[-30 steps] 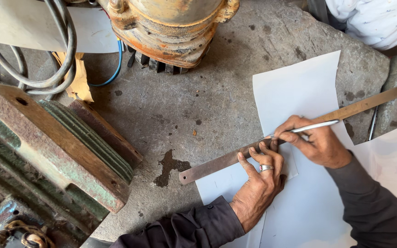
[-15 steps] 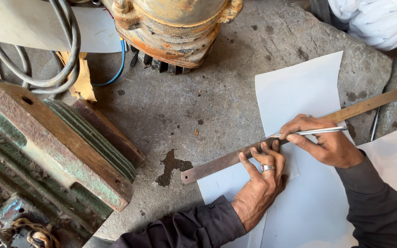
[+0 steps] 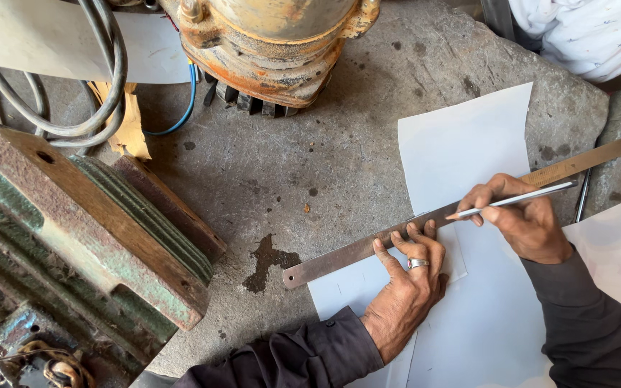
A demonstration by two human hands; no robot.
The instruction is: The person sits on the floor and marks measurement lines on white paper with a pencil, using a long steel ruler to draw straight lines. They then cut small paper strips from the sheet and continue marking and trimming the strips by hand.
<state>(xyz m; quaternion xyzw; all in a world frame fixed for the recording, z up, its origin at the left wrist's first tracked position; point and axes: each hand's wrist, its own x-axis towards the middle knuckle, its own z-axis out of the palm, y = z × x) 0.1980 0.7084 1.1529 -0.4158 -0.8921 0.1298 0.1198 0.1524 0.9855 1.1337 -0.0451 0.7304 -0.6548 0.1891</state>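
Head view: your left hand [image 3: 405,294] spreads its fingers [image 3: 386,257] flat on the long steel ruler [image 3: 346,256] lying slantwise across the white paper sheet [image 3: 468,144] — your right hand [image 3: 522,215] pinches a slim silver pencil [image 3: 515,200], tip at the ruler's edge, on grey concrete [image 3: 310,158].

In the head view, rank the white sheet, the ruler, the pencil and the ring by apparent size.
1. white sheet, partly covered
2. ruler, longer but narrower
3. pencil
4. ring
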